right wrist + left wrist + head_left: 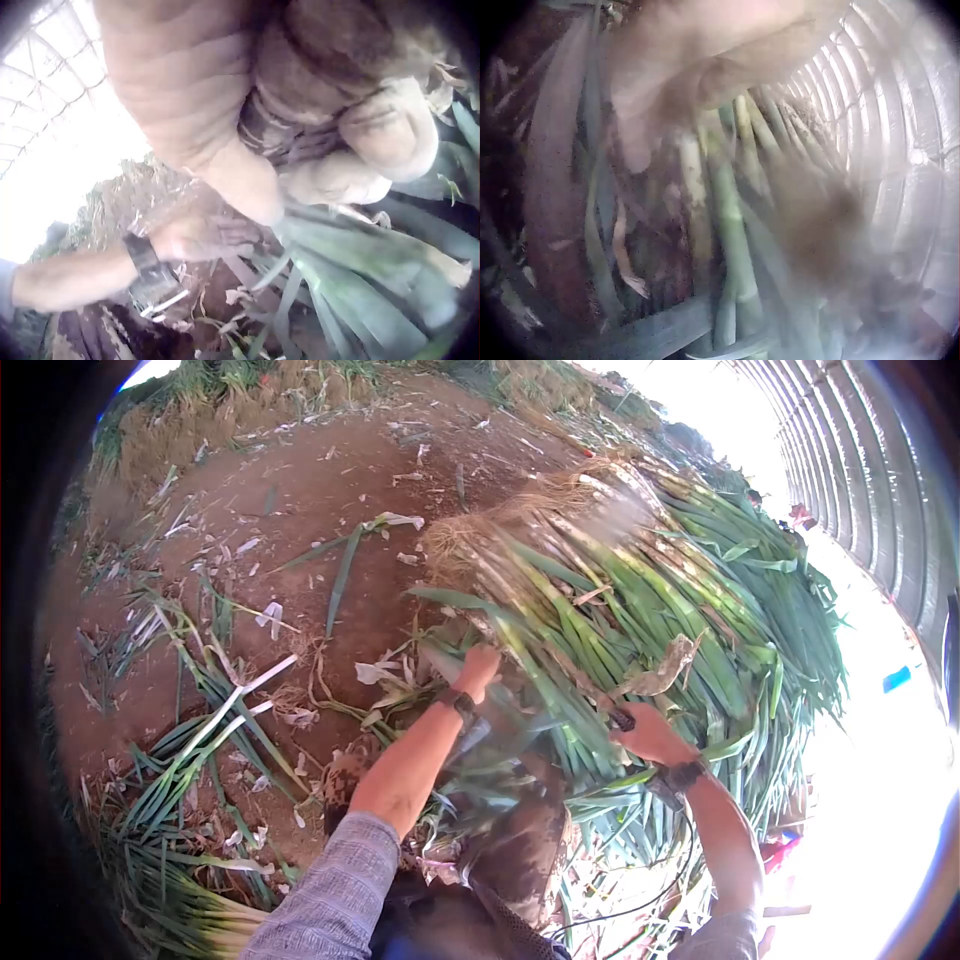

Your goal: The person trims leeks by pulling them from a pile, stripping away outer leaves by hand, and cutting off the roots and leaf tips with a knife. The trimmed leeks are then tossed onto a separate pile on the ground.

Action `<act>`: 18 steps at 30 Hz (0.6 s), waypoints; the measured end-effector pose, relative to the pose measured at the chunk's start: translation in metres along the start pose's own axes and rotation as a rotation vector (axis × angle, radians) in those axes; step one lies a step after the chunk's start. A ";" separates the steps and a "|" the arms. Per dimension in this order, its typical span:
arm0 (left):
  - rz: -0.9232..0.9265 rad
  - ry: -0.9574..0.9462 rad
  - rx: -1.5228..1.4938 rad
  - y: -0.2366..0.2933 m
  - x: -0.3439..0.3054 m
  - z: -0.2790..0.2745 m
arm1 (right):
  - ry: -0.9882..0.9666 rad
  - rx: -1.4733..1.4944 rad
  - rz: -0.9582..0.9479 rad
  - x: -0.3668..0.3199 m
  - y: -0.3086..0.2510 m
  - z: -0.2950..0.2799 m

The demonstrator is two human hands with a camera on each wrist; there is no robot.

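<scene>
Long green leeks [600, 600] lie in a large heap, roots toward the upper left. My right hand [650, 732] is at the heap's near side; the right wrist view shows its fingers [390, 131] curled and its thumb pressed against green leek leaves [360, 262]. Something dark and striped sits inside those fingers, too unclear to name. To the left, my left hand [478, 672] is beside the heap's edge by a broad leaf. Its fingers look fairly straight in the right wrist view, with no clear hold. In the left wrist view this hand [697, 67] is blurred above several stalks [731, 240].
Loose leeks [230, 710] and pale scraps are scattered on the brown soil [290, 490] at the left. Another bunch [215, 920] lies at the lower left. A ribbed curved wall [870, 470] stands at the right, with a small blue item [897, 679] below it.
</scene>
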State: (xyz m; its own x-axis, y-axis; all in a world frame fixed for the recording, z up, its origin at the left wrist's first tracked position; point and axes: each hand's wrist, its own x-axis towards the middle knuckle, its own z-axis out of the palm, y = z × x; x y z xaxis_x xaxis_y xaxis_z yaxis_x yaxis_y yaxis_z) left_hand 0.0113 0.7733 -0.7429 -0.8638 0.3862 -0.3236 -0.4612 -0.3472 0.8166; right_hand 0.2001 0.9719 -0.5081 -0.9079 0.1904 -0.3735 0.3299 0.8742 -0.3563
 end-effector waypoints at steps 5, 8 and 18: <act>-0.009 0.064 -0.377 -0.040 0.050 0.003 | 0.032 -0.102 -0.066 -0.012 0.022 0.003; -0.166 0.023 -0.701 -0.041 0.062 0.005 | -0.018 -0.054 -0.012 -0.012 0.033 0.013; -0.112 0.067 -0.633 -0.021 0.022 0.005 | -0.038 0.125 -0.018 -0.033 0.044 0.019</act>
State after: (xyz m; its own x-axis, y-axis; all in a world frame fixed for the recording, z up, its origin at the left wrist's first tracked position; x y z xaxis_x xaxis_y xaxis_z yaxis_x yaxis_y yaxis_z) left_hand 0.0031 0.7935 -0.7648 -0.8050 0.4018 -0.4365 -0.5617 -0.7529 0.3429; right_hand 0.2493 0.9955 -0.5279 -0.9041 0.1561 -0.3978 0.3457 0.8144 -0.4661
